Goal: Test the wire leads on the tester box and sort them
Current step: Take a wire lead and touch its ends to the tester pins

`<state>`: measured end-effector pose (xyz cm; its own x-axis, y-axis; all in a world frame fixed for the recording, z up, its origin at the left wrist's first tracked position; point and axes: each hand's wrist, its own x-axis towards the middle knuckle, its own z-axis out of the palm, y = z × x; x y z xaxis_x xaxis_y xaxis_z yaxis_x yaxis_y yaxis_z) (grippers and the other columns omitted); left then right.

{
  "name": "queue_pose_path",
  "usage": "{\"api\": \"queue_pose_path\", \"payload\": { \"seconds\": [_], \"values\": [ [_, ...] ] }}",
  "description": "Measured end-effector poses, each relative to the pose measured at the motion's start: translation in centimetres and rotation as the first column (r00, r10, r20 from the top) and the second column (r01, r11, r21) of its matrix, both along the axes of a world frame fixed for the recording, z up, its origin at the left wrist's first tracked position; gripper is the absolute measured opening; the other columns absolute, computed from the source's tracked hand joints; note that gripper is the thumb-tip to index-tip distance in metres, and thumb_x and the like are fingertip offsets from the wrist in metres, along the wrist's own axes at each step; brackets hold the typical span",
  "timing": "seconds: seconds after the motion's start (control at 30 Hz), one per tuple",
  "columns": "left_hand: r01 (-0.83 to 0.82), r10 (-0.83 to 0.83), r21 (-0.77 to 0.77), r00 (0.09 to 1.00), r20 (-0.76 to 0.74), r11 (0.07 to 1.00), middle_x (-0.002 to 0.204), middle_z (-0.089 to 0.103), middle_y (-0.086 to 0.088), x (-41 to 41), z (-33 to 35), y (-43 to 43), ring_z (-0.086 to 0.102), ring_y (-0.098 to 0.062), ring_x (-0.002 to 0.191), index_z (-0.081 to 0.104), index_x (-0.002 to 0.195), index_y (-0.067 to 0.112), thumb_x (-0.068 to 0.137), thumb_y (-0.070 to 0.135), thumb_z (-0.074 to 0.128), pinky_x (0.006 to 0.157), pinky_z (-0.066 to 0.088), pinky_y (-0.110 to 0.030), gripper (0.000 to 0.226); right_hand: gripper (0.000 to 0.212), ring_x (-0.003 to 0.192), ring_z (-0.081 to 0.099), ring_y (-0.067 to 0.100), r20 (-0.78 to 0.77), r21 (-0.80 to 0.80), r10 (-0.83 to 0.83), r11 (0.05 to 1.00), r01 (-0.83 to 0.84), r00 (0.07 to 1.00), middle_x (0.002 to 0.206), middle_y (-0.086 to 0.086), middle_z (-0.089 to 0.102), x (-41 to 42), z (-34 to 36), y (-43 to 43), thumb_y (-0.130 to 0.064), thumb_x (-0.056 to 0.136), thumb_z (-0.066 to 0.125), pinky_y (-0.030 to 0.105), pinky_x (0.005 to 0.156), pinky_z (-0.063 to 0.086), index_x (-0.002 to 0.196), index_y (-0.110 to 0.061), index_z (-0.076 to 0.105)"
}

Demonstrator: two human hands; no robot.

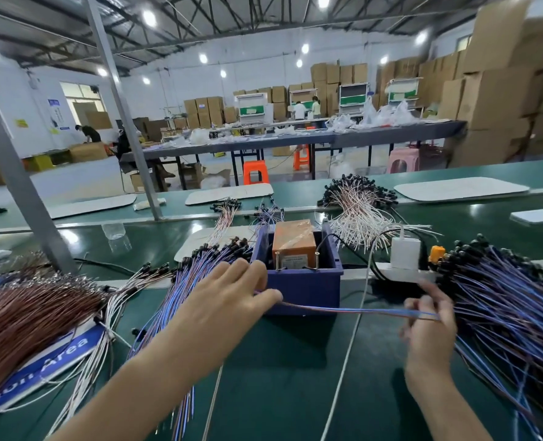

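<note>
Both hands are stretching one wire lead across the front of the tester box.

The blue-and-pink wire lead (pixel 352 310) is lying nearly level, its long axis running left to right just in front of the blue bin (pixel 302 294) that is holding the orange tester box (pixel 294 241). The left hand (pixel 232 297) is pinching the lead's left end under the thumb, with the other fingers reaching straight to the bin's rim; the right hand (pixel 429 329) is pinching the right end with curled fingers. A pile of blue leads (pixel 502 300) is lying on the green bench (pixel 279 377) to the right, another bundle of blue leads (pixel 206 259) to the left.
</note>
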<state>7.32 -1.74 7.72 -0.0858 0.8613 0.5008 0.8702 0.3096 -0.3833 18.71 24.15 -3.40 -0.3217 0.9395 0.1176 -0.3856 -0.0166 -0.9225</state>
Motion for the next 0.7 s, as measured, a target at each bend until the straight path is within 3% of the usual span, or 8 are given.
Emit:
{"api": "queue_pose_path", "payload": {
  "seconds": [0.07, 0.1, 0.17, 0.23, 0.37, 0.47, 0.57, 0.7],
  "values": [
    [0.092, -0.087, 0.166, 0.996, -0.036, 0.982, 0.097, 0.057, -0.001, 0.6, -0.9, 0.8, 0.05, -0.02, 0.084, 0.069, 0.113, 0.019, 0.082, 0.003, 0.047, 0.076, 0.042, -0.031, 0.042, 0.026, 0.04, 0.031, 0.001, 0.009, 0.056, 0.175, 0.983, -0.175, 0.985, 0.058, -0.009, 0.043, -0.8, -0.2, -1.4, -0.037, 0.105, 0.046, 0.015, 0.035, 0.028, 0.11, -0.02, 0.065],
    [0.142, -0.135, 0.222, 0.99, -0.046, 0.965, 0.097, 0.058, -0.001, 0.9, -1.6, 1.5, 0.051, -0.02, 0.083, 0.069, 0.116, 0.019, 0.087, 0.003, 0.046, 0.075, 0.043, -0.031, 0.04, 0.027, 0.042, 0.033, 0.002, 0.033, 0.106, 0.251, 0.962, -0.253, 0.967, 0.056, -0.01, 0.043, -1.1, 0.0, -2.4, -0.042, 0.102, 0.048, 0.015, 0.037, 0.03, 0.106, -0.025, 0.068],
    [0.22, -0.204, 0.267, 0.975, -0.085, 0.938, 0.096, 0.063, -0.001, 1.6, -3.6, 3.3, 0.056, -0.02, 0.079, 0.071, 0.118, 0.018, 0.096, 0.004, 0.055, 0.07, 0.048, -0.033, 0.03, 0.018, 0.049, 0.04, 0.003, 0.093, 0.249, 0.361, 0.894, -0.373, 0.928, 0.056, -0.008, 0.046, -1.9, 0.1, -4.1, -0.028, 0.103, 0.053, 0.014, 0.046, 0.037, 0.103, -0.036, 0.069],
    [0.269, -0.253, 0.293, 0.963, -0.092, 0.918, 0.094, 0.066, -0.001, 2.2, -6.2, 5.0, 0.058, -0.02, 0.073, 0.073, 0.116, 0.017, 0.1, 0.009, 0.059, 0.063, 0.049, -0.034, 0.022, 0.036, 0.054, 0.045, 0.006, 0.204, 0.393, 0.396, 0.804, -0.446, 0.895, 0.059, -0.006, 0.052, -2.6, -0.2, -4.9, -0.012, 0.101, 0.057, 0.019, 0.055, 0.041, 0.111, -0.046, 0.065],
    [0.272, -0.273, 0.362, 0.961, -0.049, 0.892, 0.095, 0.07, 0.0, 1.8, -10.4, 6.9, 0.063, -0.019, 0.073, 0.076, 0.113, 0.019, 0.097, 0.015, 0.068, 0.062, 0.051, -0.033, 0.018, 0.048, 0.073, 0.065, 0.005, 0.464, 0.61, 0.27, 0.593, -0.525, 0.844, 0.085, -0.013, 0.066, -2.4, -1.3, -4.3, -0.037, 0.086, 0.056, 0.017, 0.07, 0.051, 0.13, -0.054, 0.052],
    [0.261, -0.269, 0.399, 0.962, -0.036, 0.879, 0.097, 0.069, 0.002, 1.0, -11.7, 7.2, 0.063, -0.016, 0.079, 0.076, 0.111, 0.023, 0.097, 0.015, 0.066, 0.066, 0.052, -0.03, 0.018, 0.037, 0.085, 0.067, 0.003, 0.472, 0.759, 0.121, 0.449, -0.472, 0.873, 0.097, -0.02, 0.064, -2.3, -1.7, -3.8, -0.028, 0.09, 0.062, 0.022, 0.072, 0.055, 0.124, -0.043, 0.061],
    [0.245, -0.28, 0.451, 0.96, 0.012, 0.858, 0.1, 0.068, 0.001, 0.7, -12.4, 7.5, 0.063, -0.016, 0.082, 0.073, 0.115, 0.021, 0.096, 0.015, 0.068, 0.07, 0.052, -0.028, 0.021, 0.034, 0.093, 0.068, -0.003, 0.432, 0.795, 0.052, 0.449, -0.407, 0.9, 0.106, -0.023, 0.066, -2.8, -2.0, -4.0, -0.024, 0.095, 0.067, 0.028, 0.075, 0.059, 0.125, -0.04, 0.065],
    [0.218, -0.33, 0.525, 0.935, 0.128, 0.823, 0.105, 0.067, 0.002, 0.4, -12.3, 7.5, 0.064, -0.015, 0.086, 0.064, 0.115, 0.021, 0.099, 0.02, 0.066, 0.073, 0.054, -0.029, 0.016, 0.063, 0.106, 0.063, -0.01, 0.479, 0.777, 0.079, 0.425, -0.464, 0.874, 0.122, -0.029, 0.06, -2.5, -2.0, -4.3, -0.009, 0.087, 0.071, 0.021, 0.087, 0.056, 0.142, -0.034, 0.054]
  ]
}}
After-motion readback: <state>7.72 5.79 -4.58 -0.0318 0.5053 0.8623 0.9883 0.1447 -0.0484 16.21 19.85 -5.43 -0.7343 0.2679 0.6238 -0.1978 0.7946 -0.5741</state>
